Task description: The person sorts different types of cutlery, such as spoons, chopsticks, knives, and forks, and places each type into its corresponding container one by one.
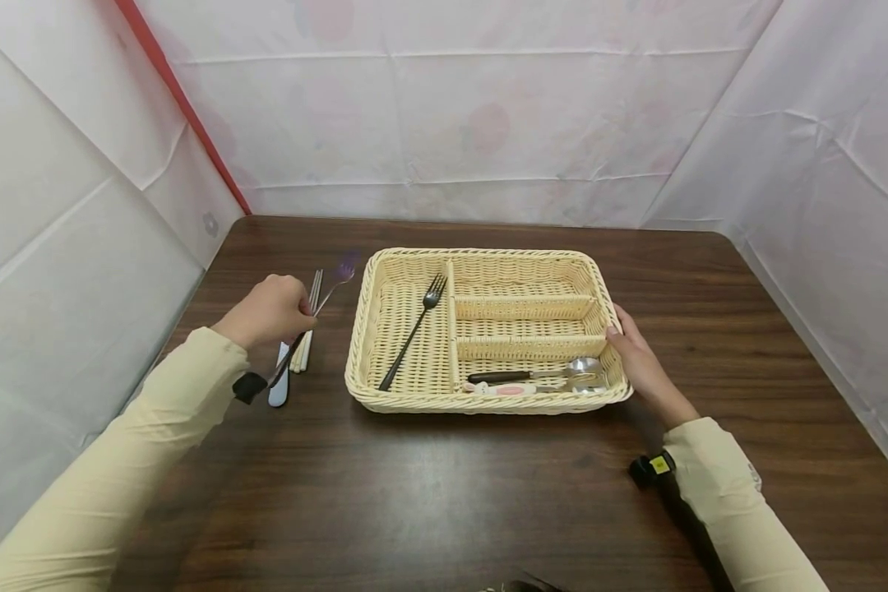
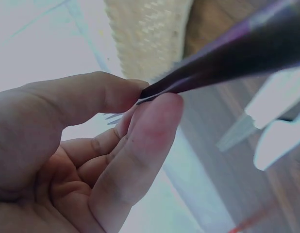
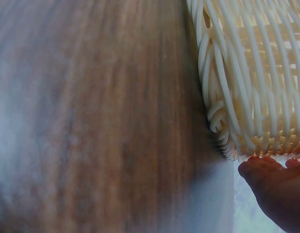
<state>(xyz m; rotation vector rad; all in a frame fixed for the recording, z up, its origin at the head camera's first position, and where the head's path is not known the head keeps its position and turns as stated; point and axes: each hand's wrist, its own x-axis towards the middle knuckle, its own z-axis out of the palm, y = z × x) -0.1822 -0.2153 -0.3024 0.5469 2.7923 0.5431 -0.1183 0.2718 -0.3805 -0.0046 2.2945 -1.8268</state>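
My left hand [image 1: 272,311] pinches a dark-handled fork [image 2: 232,56] between thumb and fingers. The fork hangs tilted left of the basket, its tines pointing away toward the back. Beneath that hand, chopsticks [image 1: 302,353] and a utensil with a pale blue-white handle [image 1: 278,393] lie on the table. A cream wicker basket [image 1: 488,403] with compartments sits mid-table, and my right hand [image 1: 640,362] grips its right rim, thumb on top. A black fork [image 1: 413,337] lies diagonally in the left compartment. In the front right compartment are a black-handled spoon [image 1: 499,377] and a utensil with a pink-and-white handle [image 1: 501,389].
The dark wooden table [image 1: 444,485] extends in front of the basket and to its right. White patterned sheeting [image 1: 444,123] stands behind the table and along both sides. A red strip [image 1: 185,107] runs down the left corner.
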